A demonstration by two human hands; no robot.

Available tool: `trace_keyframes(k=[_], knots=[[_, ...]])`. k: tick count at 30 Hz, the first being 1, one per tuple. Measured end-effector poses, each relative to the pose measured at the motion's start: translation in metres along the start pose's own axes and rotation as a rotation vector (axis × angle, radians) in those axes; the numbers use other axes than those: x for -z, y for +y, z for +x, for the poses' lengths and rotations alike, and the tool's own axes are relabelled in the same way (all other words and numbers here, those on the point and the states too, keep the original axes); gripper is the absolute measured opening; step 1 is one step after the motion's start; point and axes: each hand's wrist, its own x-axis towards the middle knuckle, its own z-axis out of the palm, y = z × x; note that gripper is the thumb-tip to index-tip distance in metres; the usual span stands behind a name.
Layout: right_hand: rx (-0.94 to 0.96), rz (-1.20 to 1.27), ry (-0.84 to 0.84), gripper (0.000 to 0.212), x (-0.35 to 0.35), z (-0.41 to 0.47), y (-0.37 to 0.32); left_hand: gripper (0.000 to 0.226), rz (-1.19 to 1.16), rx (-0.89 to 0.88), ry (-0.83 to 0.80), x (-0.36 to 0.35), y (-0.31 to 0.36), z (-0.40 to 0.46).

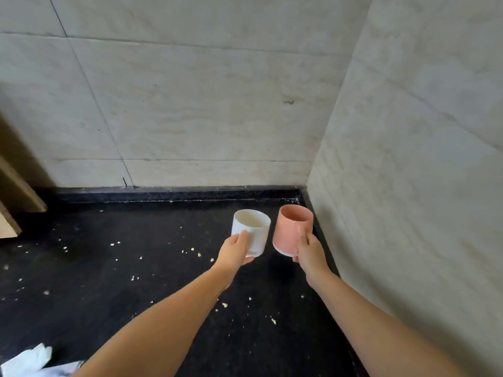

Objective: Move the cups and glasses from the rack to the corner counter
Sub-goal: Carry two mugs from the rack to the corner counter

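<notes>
Toward two o'clock over the black speckled stone counter [136, 268], left hand [235, 251] grasps a white cylindrical ceramic cup [251, 229], right hand [310, 254] a pink ceramic mug [290, 229]; placement step, both need lowering upright.

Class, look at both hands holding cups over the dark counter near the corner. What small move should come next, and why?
Probably lower both cups straight down onto the counter. The left hand holds the white cup and the right hand the pink cup, both tilted, seemingly just above the counter by the corner walls.
</notes>
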Motion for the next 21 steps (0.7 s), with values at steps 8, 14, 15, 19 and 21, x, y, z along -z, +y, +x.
trace_keyframes(k=[8,14,15,19,21], knots=[[0.025,0.012,0.039,0.058,-0.032,0.118,0.007,0.029,-0.109,-0.005,0.087,-0.048,0.013,0.118],[0.030,0.010,0.056,0.053,-0.044,0.154,0.016,0.025,-0.097,-0.034,0.137,-0.054,0.000,0.153],[0.033,0.007,0.062,0.051,-0.045,0.156,0.017,0.028,-0.080,-0.033,0.142,-0.054,-0.002,0.156],[0.026,-0.020,0.086,0.048,-0.047,0.160,0.021,0.043,-0.053,-0.040,0.163,-0.061,-0.005,0.170],[0.026,-0.044,0.095,0.047,-0.049,0.162,0.024,0.046,-0.061,-0.041,0.178,-0.065,-0.005,0.175]])
